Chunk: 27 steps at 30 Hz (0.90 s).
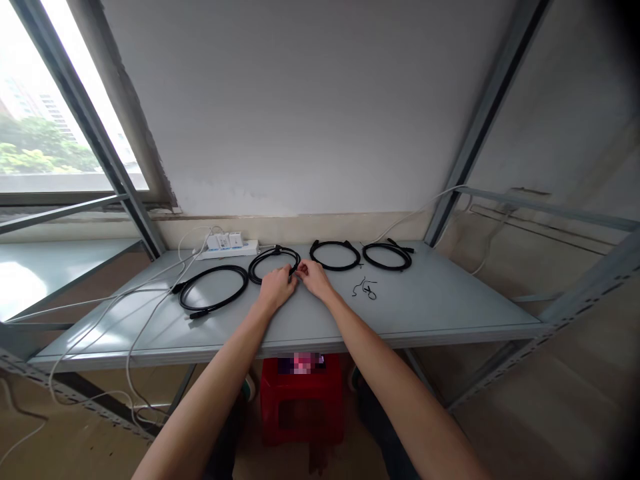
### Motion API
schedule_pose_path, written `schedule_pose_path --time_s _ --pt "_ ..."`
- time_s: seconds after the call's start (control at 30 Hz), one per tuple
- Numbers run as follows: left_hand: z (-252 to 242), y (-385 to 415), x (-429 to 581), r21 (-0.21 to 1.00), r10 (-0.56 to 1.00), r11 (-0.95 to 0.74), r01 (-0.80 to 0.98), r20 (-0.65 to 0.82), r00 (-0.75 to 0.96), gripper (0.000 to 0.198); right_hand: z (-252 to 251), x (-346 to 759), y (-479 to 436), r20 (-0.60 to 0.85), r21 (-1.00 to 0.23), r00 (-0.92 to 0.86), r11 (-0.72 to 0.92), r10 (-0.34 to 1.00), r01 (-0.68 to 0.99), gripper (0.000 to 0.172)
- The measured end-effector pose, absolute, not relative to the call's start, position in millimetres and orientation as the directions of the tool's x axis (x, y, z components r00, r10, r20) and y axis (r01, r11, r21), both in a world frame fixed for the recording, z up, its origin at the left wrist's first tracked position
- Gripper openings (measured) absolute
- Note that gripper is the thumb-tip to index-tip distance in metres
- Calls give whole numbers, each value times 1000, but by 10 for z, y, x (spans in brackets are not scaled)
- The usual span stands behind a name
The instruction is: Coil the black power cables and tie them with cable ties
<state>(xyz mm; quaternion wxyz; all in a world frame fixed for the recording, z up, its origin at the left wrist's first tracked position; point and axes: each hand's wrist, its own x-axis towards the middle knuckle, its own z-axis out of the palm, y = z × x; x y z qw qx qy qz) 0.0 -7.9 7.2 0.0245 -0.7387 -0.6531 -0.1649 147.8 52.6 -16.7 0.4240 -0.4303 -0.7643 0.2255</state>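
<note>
Our left hand (277, 287), the nearer one, has its grip closed around the right side of the black cable coil (277, 251). The coil spreads leftward and toward the shelf's (450, 293) back edge, lengthwise along it. Our right hand (313, 277) pinches beside it, on what we cannot tell.

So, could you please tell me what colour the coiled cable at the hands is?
Black; the coiled cable shows best in the head view.
</note>
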Motion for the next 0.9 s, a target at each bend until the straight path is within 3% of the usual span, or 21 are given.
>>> schedule_pose_path --time_s 0.47,0.73,0.9 --pt "56 -63 -30 227 937 -189 955 332 106 45 -61 1509 416 543 -607 -237 572 806 552 13" --pt "52 -70 -36 281 931 -221 934 345 116 49 -29 1534 375 642 -299 -380 674 666 676 27" --pt "52 -77 -44 305 917 -232 924 386 103 48 -57 1540 393 610 -465 -249 594 752 657 14"
